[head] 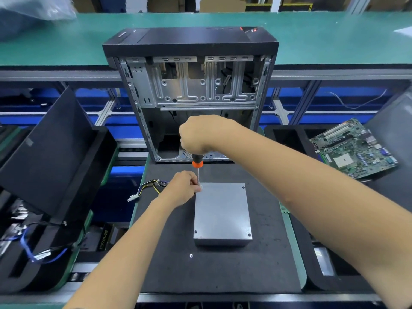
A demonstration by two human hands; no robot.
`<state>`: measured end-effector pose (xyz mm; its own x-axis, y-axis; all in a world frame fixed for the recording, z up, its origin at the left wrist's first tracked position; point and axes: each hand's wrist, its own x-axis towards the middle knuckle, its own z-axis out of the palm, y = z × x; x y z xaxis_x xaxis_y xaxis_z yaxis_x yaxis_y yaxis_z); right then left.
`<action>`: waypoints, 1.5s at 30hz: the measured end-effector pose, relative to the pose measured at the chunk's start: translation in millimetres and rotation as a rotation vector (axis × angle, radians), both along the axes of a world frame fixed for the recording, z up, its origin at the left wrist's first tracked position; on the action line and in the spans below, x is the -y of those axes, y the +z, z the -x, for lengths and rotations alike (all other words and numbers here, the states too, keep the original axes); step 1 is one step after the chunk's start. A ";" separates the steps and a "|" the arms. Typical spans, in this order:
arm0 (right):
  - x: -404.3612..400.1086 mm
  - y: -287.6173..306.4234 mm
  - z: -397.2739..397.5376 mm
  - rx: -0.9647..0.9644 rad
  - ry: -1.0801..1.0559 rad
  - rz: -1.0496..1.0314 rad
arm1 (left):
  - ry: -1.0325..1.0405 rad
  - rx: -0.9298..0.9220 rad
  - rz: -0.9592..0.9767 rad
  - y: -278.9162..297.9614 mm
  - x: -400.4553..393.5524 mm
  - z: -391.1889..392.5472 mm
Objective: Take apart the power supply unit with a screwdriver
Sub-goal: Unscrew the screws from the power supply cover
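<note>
The grey metal power supply unit (223, 214) lies flat on a black mat (263, 268) in front of me. Screws show at three of its top corners. My right hand (200, 133) grips the black-and-orange handle of a screwdriver (197, 165), held upright with its tip at the unit's far left corner. My left hand (182, 189) pinches the screwdriver shaft just above that corner. A bundle of yellow and black cables (149, 188) runs out from the unit to the left.
An opened, emptied computer case (191, 90) stands behind the mat. A green motherboard (354, 148) lies in a black tray at the right. A black panel (51, 152) leans at the left above trays with cables. A small ring-shaped part (191, 255) lies on the mat.
</note>
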<state>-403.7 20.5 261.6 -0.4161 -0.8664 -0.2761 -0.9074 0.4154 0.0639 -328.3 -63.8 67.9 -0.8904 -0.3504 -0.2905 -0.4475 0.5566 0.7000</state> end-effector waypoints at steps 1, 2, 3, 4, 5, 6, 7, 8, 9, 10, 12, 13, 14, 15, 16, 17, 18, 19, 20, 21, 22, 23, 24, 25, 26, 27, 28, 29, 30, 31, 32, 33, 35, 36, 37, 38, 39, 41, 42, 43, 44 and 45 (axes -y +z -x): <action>0.3 -0.6 -0.2 0.028 0.027 0.005 | -0.002 0.000 0.002 -0.1 -0.1 0.1; 0.1 -0.7 0.5 0.079 0.063 0.018 | -0.003 0.000 0.004 0.2 0.0 -0.1; -0.7 0.4 1.5 0.128 0.100 0.037 | -0.003 -0.002 0.003 0.5 -0.1 -0.3; -1.8 2.2 2.7 0.168 0.133 0.051 | -0.003 -0.004 0.001 1.0 0.2 -0.4; -3.0 4.4 3.6 0.209 0.159 0.057 | -0.005 -0.004 -0.004 1.4 0.4 -0.3; -3.3 6.4 4.9 0.253 0.175 0.056 | -0.009 -0.003 -0.008 1.8 0.7 -0.2; -3.5 8.7 4.9 0.288 0.191 0.057 | -0.015 -0.002 -0.008 2.1 0.9 0.0; -3.2 10.3 4.6 0.310 0.198 0.048 | -0.019 0.001 -0.003 2.4 1.2 0.5; -2.7 11.3 3.9 0.326 0.197 0.038 | -0.019 0.003 0.002 2.4 1.4 0.8; -1.7 10.9 4.0 0.339 0.182 0.026 | -0.016 0.004 0.003 2.3 1.4 0.6; -1.8 9.4 3.4 0.358 0.136 0.025 | -0.011 0.002 0.000 1.6 1.1 0.3; -1.6 8.7 2.5 0.351 0.098 0.027 | -0.012 0.000 -0.001 1.2 0.7 0.2; -1.4 8.5 1.3 0.311 0.044 0.016 | -0.010 -0.005 -0.006 0.8 0.6 0.1; -1.1 8.7 -0.4 0.231 -0.007 0.002 | -0.003 -0.010 -0.018 0.5 0.6 0.4; -1.0 8.6 -1.0 0.139 -0.044 -0.005 | 0.003 -0.010 -0.029 0.5 0.6 0.4; -1.0 8.2 -1.1 0.076 -0.056 0.006 | 0.005 -0.009 -0.030 0.7 0.7 0.6; -0.3 6.1 -0.7 0.074 -0.050 0.022 | 0.001 -0.008 -0.024 0.8 0.7 0.6; 0.2 4.3 -0.9 0.110 -0.035 0.029 | -0.003 -0.009 -0.019 0.7 0.9 0.7; 0.8 2.4 -0.4 0.159 -0.015 0.029 | -0.005 -0.009 -0.018 0.7 1.0 0.5; -0.2 1.5 1.1 0.199 -0.001 0.023 | -0.005 -0.009 -0.020 0.5 1.1 0.3; -1.6 1.7 2.6 0.228 0.014 0.019 | -0.007 -0.010 -0.021 0.6 1.1 0.2; -2.9 2.4 4.1 0.241 0.030 0.024 | -0.011 -0.011 -0.020 0.8 1.0 0.2; -4.6 3.9 4.7 0.243 0.053 0.040 | -0.018 -0.010 -0.015 0.8 1.0 0.2; -5.3 4.9 4.9 0.241 0.071 0.060 | -0.021 -0.007 -0.008 0.8 1.2 0.6; -5.6 4.2 5.4 0.244 0.085 0.081 | -0.022 -0.004 -0.004 0.6 1.7 0.6; -6.0 2.7 5.8 0.253 0.082 0.086 | -0.022 -0.001 -0.002 0.0 2.1 0.9; -6.1 1.4 6.5 0.272 0.061 0.083 | -0.021 0.000 0.002 -0.6 2.2 1.1; -6.5 0.7 6.2 0.284 0.024 0.071 | -0.020 0.002 0.005 -0.9 2.3 1.6; -6.2 0.1 5.8 0.267 -0.021 0.055 | -0.020 0.003 0.007 -1.2 2.2 2.0; -6.1 0.8 4.9 0.203 -0.060 0.035 | -0.019 0.002 0.007 -1.4 1.9 2.2; -5.8 2.2 4.5 0.130 -0.099 0.023 | -0.019 0.003 0.010 -1.3 1.5 2.3; -5.4 2.8 4.6 0.096 -0.133 0.031 | -0.021 0.004 0.015 -1.3 1.3 2.2; -5.4 0.9 5.6 0.190 -0.170 0.072 | -0.030 0.004 0.019 -1.7 1.4 2.4; -5.3 -0.6 6.3 0.254 -0.158 0.085 | -0.034 0.006 0.020 -2.1 1.8 2.4; -6.1 -1.1 7.2 0.298 -0.130 0.094 | -0.037 0.010 0.024 -2.3 2.1 2.2; -7.7 -0.9 8.5 0.326 -0.100 0.097 | -0.040 0.012 0.030 -2.2 2.4 2.0; -9.5 0.2 9.6 0.342 -0.070 0.099 | -0.044 0.013 0.034 -2.2 2.6 2.1; -11.4 3.4 9.3 0.354 -0.018 0.087 | -0.052 0.011 0.035 -2.5 3.0 2.0; -11.4 3.3 9.0 0.351 0.002 0.081 | -0.055 0.010 0.034 -2.6 3.0 2.0; -10.7 2.3 8.2 0.343 0.019 0.074 | -0.055 0.008 0.034 -2.5 2.9 1.9; -10.4 0.4 7.1 0.344 0.013 0.079 | -0.053 0.007 0.033 -2.4 2.9 1.7; -10.6 -1.0 5.4 0.345 -0.012 0.100 | -0.051 0.004 0.030 -2.4 2.9 1.9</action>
<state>-409.1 31.1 260.6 -0.3238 -0.8917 -0.3163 -0.8633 0.4153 -0.2868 -330.2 -66.6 65.5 -0.9063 -0.3129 -0.2841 -0.4205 0.5997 0.6808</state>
